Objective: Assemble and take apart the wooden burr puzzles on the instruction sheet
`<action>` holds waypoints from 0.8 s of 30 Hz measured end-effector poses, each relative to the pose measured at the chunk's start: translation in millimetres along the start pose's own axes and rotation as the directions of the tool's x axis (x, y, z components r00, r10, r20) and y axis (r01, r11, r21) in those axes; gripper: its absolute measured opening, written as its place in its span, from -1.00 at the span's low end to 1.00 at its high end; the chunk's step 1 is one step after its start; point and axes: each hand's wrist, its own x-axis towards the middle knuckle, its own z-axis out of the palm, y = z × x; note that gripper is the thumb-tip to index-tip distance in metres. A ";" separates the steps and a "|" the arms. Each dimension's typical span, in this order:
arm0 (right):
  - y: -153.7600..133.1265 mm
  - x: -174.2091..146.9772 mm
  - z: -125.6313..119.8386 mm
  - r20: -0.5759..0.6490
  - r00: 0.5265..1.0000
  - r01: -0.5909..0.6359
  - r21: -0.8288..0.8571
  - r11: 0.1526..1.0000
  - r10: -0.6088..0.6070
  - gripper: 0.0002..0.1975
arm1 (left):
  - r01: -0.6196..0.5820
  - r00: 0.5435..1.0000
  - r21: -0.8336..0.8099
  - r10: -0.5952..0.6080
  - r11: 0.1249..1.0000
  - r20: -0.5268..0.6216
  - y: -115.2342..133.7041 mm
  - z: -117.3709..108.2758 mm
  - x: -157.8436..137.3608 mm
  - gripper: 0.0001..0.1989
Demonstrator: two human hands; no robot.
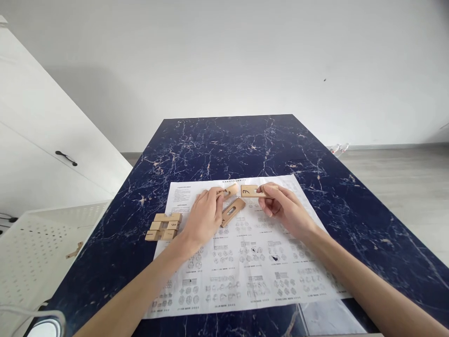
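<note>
Over the printed sheet, my left hand (206, 210) is closed on a small wooden puzzle piece (231, 190) that sticks out past the fingertips. A notched wooden puzzle piece (248, 190) with a dark mark like a 3 or 6 is pinched in my right hand (284, 206). The two held pieces are close together, with a small gap between them. Just below them another slotted wooden piece (234, 210) lies slanted on the paper, its lower end near my left fingers. Left of my left hand, several notched wooden pieces (164, 226) with handwritten marks lie side by side.
A large paper sheet (224, 267) with printed diagrams covers the near part of the dark blue marbled table (224, 145). A white perforated basket (52, 234) stands at the left, with a wooden piece (74, 251) in it. Behind it is a white cabinet (52, 121).
</note>
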 end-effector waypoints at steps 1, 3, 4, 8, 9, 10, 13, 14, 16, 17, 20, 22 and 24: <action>0.1 0.1 -0.5 0.004 1.000 0.000 0.016 1.000 0.000 -0.64 | -0.017 1.000 0.063 0.017 0.998 -0.010 -1.6 1.2 0.0 -0.75; -0.1 0.4 -1.0 0.009 1.000 -0.002 0.039 0.999 0.001 -0.64 | -0.052 0.996 0.175 0.063 0.983 -0.058 -2.2 1.2 -0.4 -0.74; -0.3 0.4 -1.0 0.010 1.000 -0.005 0.049 0.999 0.005 -0.64 | -0.070 0.991 0.221 0.092 0.973 -0.092 -1.0 -0.1 -1.0 -0.75; -1.1 0.5 -1.1 0.010 1.000 -0.012 0.105 0.994 0.011 -0.64 | -0.163 0.973 0.340 0.208 0.926 -0.101 11.3 -8.3 -5.8 -0.71; -1.3 0.5 -1.3 0.010 1.000 -0.009 0.116 0.993 0.008 -0.64 | -0.193 0.970 0.364 0.233 0.911 -0.070 14.8 -9.5 -7.5 -0.66; -1.3 0.5 -1.7 0.010 1.000 -0.004 0.124 0.992 0.003 -0.64 | -0.218 0.967 0.384 0.251 0.897 -0.038 18.0 -9.9 -9.1 -0.61; -1.2 1.0 -2.9 0.017 1.000 0.014 0.139 0.990 -0.017 -0.63 | -0.262 0.960 0.415 0.279 0.871 0.021 23.1 -6.6 -13.1 -0.51; -1.1 1.3 -3.2 0.018 1.000 0.019 0.140 0.990 -0.022 -0.63 | -0.276 0.957 0.415 0.287 0.867 0.037 23.5 -4.7 -14.1 -0.52; -0.8 2.0 -3.3 0.016 1.000 0.020 0.140 0.990 -0.022 -0.63 | -0.303 0.951 0.392 0.302 0.869 0.066 23.1 -1.6 -15.3 -0.56; -0.6 2.3 -3.3 0.015 1.000 0.019 0.141 0.990 -0.021 -0.63 | -0.310 0.950 0.363 0.302 0.879 0.078 22.9 -0.9 -15.5 -0.58; -0.7 2.4 -2.9 0.016 1.000 0.022 0.139 0.990 -0.025 -0.63 | -0.190 0.979 0.196 0.172 0.962 0.105 25.3 -3.2 -15.0 -0.61; -0.9 1.7 -2.4 0.034 0.999 0.030 0.117 0.993 -0.034 -0.64 | -0.002 0.993 -0.009 0.003 1.000 0.120 29.3 -7.0 -13.7 -0.61; -0.5 0.9 -1.7 0.059 0.997 0.038 0.093 0.995 -0.044 -0.66 | 0.148 0.984 -0.263 -0.114 0.954 0.140 33.8 -10.4 -12.3 -0.64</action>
